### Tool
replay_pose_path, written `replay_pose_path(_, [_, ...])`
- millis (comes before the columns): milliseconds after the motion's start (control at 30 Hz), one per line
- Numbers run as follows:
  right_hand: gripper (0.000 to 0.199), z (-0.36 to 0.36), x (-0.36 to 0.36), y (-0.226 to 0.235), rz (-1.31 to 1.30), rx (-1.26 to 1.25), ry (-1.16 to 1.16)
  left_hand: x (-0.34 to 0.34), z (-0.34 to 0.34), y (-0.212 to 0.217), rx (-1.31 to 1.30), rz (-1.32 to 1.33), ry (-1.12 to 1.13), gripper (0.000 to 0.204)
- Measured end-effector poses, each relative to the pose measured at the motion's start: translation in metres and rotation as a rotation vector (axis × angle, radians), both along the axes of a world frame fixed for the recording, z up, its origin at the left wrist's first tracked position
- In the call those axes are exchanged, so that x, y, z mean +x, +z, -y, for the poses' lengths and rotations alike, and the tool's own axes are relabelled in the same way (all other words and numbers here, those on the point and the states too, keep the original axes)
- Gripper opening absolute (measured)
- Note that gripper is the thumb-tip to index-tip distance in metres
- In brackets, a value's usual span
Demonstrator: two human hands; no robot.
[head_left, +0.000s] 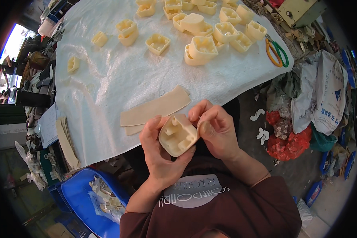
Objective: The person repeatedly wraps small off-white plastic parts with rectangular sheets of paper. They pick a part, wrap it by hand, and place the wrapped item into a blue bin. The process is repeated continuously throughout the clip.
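Observation:
My left hand (156,148) cradles a cream plastic moulded piece (177,135), hollow side up, just below the table's near edge. My right hand (216,129) pinches a thin cream strip (202,127) against the piece's right side. Two long flat cream strips (154,110) lie on the white sheet (107,79) right above my hands. Several more cream moulded pieces (202,47) are scattered over the far half of the sheet.
Scissors with green and orange handles (275,51) lie at the sheet's right edge. A blue bin (81,196) with cream offcuts stands at lower left, beside a stack of strips (67,144). Bags and red sacks (293,142) crowd the floor on the right.

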State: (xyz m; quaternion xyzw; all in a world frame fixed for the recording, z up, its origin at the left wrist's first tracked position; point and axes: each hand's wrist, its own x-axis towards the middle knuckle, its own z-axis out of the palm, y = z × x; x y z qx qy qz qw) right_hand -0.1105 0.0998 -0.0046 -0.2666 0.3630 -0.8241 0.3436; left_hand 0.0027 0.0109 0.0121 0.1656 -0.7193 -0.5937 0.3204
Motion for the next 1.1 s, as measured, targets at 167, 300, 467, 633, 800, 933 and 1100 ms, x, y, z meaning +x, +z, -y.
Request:
replay_pose_path(167, [0.019, -0.004, 0.001, 0.006, -0.069, -0.034, 0.101, -0.004, 0.010, 0.005, -0.076, -0.025, -0.129, 0.071])
replay_pose_path(300, [0.025, -0.005, -0.005, 0.004, -0.114, -0.029, 0.144, -0.009, 0.013, 0.001, -0.236, -0.065, -0.124, 0.063])
replay_pose_path(467, [0.067, 0.006, -0.003, 0.000, 0.177, 0.024, 0.088, -0.009, 0.011, -0.006, -0.156, -0.136, -0.169, 0.058])
replay_pose_path(633, [0.082, -0.001, -0.020, -0.009, 0.202, 0.026, 0.548, -0.011, 0.008, -0.004, 0.170, -0.243, -0.409, 0.056])
replay_pose_path(800, [0.076, -0.005, -0.023, -0.009, 0.094, 0.201, 0.469, -0.010, 0.012, -0.013, 0.319, -0.291, -0.500, 0.057])
replay_pose_path(933, [0.092, -0.003, -0.022, -0.004, 0.137, 0.155, 0.472, -0.011, 0.029, -0.022, 0.226, -0.294, -0.605, 0.070])
replay_pose_path(1100, [0.099, -0.002, -0.038, 0.005, -0.198, 0.185, 0.593, -0.010, 0.034, -0.005, 0.578, -0.016, -0.536, 0.108])
